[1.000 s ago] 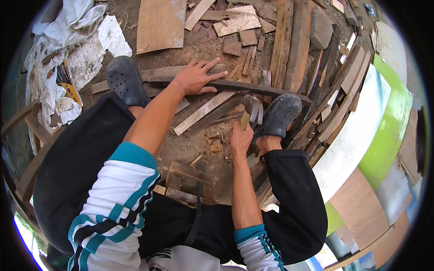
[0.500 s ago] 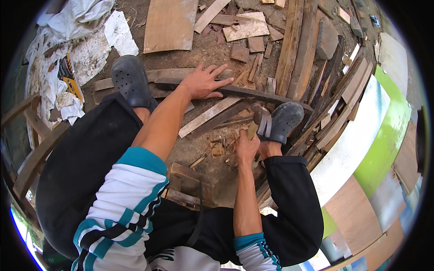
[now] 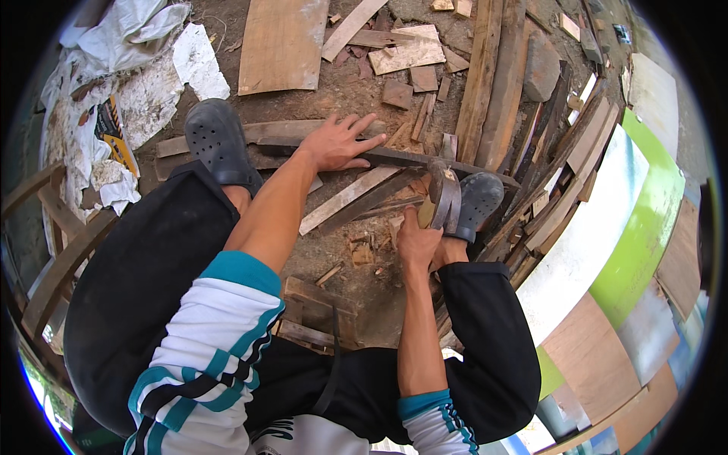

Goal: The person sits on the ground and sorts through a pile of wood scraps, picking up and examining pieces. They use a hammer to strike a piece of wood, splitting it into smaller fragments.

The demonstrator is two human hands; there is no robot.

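My left hand [image 3: 337, 144] lies with fingers spread on top of a long, dark wooden strip [image 3: 432, 158] that runs across between my feet. My right hand [image 3: 417, 243] is closed around the wooden handle of a claw hammer [image 3: 447, 193], beside my right shoe [image 3: 479, 201]. The hammer's metal head overlaps the strip's right part in this view; whether the two touch, I cannot tell. Under the strip's left part lies a paler board [image 3: 205, 142]. Several narrow wood pieces [image 3: 349, 199] slant across the ground just below the strip.
My left shoe [image 3: 218, 144] stands by the strip's left end. Long planks [image 3: 485, 83] and a grey stone [image 3: 541, 67] lie at the far right. Panels [image 3: 588, 243] and stacked scraps line the right side. White sacking [image 3: 136, 34] covers ground at the far left. A small wooden frame [image 3: 322, 299] lies near me.
The hammer has swung up and away from me, its head now over the strip with the claws turned. My left hand keeps its place on the wood.
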